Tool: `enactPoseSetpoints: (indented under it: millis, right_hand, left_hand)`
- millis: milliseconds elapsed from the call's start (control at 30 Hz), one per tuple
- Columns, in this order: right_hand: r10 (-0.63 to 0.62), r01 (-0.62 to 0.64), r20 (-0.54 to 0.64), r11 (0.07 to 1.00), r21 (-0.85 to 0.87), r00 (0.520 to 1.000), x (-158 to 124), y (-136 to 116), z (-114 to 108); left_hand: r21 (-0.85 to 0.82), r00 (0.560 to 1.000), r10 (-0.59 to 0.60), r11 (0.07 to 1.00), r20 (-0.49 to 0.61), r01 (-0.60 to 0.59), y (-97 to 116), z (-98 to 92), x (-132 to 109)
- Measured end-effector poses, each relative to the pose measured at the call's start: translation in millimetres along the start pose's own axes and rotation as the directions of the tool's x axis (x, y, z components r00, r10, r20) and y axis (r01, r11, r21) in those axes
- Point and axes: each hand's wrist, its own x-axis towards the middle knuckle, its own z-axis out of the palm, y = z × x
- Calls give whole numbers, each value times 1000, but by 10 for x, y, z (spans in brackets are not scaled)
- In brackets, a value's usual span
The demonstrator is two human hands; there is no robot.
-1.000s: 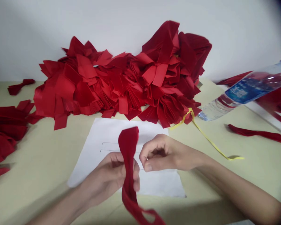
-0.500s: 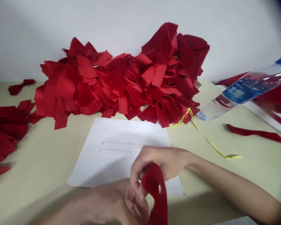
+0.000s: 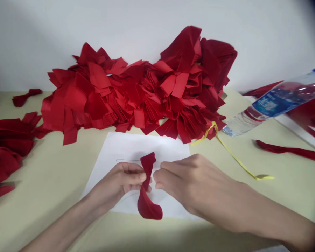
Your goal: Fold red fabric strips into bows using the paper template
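Observation:
A short red fabric strip [image 3: 147, 189] stands upright between my two hands, over a white paper sheet [image 3: 128, 148] with printed guide lines. My left hand [image 3: 119, 182] pinches the strip at its middle with thumb and fingers. My right hand [image 3: 189, 182] meets it from the right, fingertips pressed against the same spot. The strip's upper end sticks up above the pinch and its lower end curls onto the paper.
A big heap of red fabric pieces [image 3: 139, 91] lies against the wall behind the paper. More red strips [image 3: 5, 147] lie at the left. A yellow ribbon [image 3: 233, 155], a tilted water bottle [image 3: 273, 103] and a loose red strip [image 3: 288, 150] are to the right.
The hands dipped toward the near edge with the strip, then came back up over the paper. The long hanging tail is now a short curled loop pinched between both hands.

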Motion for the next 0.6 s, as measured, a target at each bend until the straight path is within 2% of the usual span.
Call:
enactPoseSetpoints:
  millis: [67,133,233,367,467,533,600]
  right_hand:
    - [119,-104,-77,979,173,990,-28,40,51]
    - [220,-167,-105,913,371,970,-45,60,103]
    - [303,-225,-36,777,588,952,-60,58,189]
    - [357,-305,106,565,767,928,-48,89,276]
    - [308,-259,124,450,855,943,4,158,316]
    - [184,-184,118,399,898,976,60,197,356]
    - [25,-119,119,401,909,993,130,216,408]
  left_hand:
    - [-69,999,3,998,40,0,12,-3,-17]
    - [-102,997,20,995,78,-12,16,6,-34]
    - [-114,992,63,992,114,-50,10,24,-45]
    - [-140,992,88,987,88,-75,5,36,-52]
    - [-113,977,-20,993,211,44,2,63,-84]
    - [-54,931,-165,980,325,192,-28,106,-113]
    - [44,881,-312,947,355,318,-92,164,-132]
